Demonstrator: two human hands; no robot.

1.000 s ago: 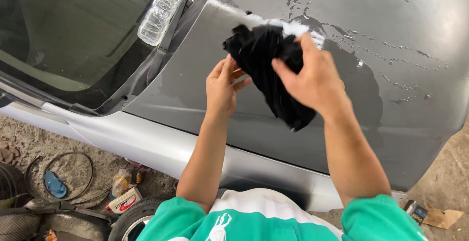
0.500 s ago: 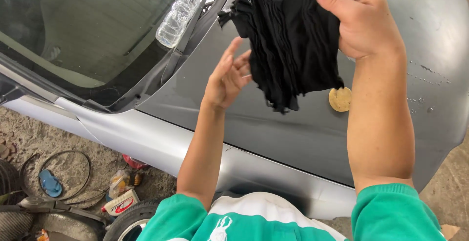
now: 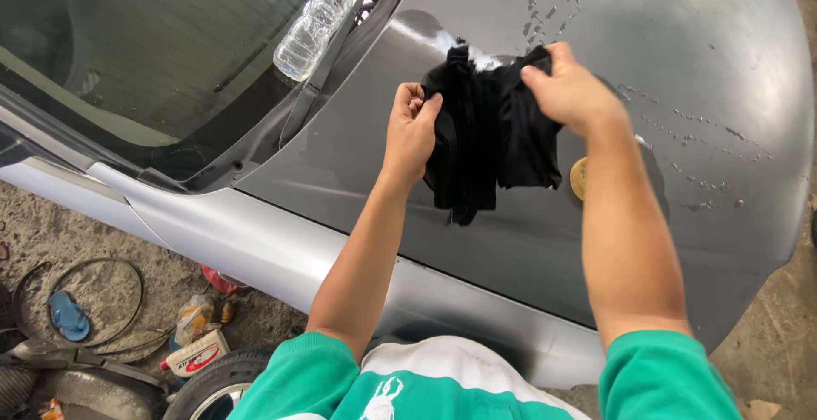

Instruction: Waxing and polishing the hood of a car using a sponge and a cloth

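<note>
Whereas half a second earlier the black cloth [image 3: 489,143] had been lifted high toward the top edge of view by the right hand [image 3: 568,88], with the left hand [image 3: 410,135] spread open beneath and clear of it, now hung lower, stretched between both hands above the grey car hood [image 3: 698,62]. Had come back into sight with that drop — a trail of water drops and a pale wet smear on the hood beyond the cloth.

Left hand: curled narrow, fingertips pinching the cloth's left edge, thumb side toward the fabric. Right hand: closed over the cloth's upper right corner, knuckles up, fingers folded tight around a bunch of material. Neither hand touched the hood itself, as far as could be told.

Cloth: held between the two hands, bunched at the top and drooping in dark folds below them, just above the hood's middle, its lower end hanging past the left wrist. Partly hid a round tan pad [image 3: 579,177] that lay on the hood just beside the right forearm.

Off to the left — a clear plastic bottle [image 3: 313,27] with a blue cap, resting tilted at the base of the windshield [image 3: 128,62], well apart from both hands. Below, green sleeves [image 3: 289,382] at the bottom edge, and on the dirt ground [image 3: 111,292] a blue sandal [image 3: 68,315], a coiled hose and small containers beside a tyre [image 3: 213,382].
</note>
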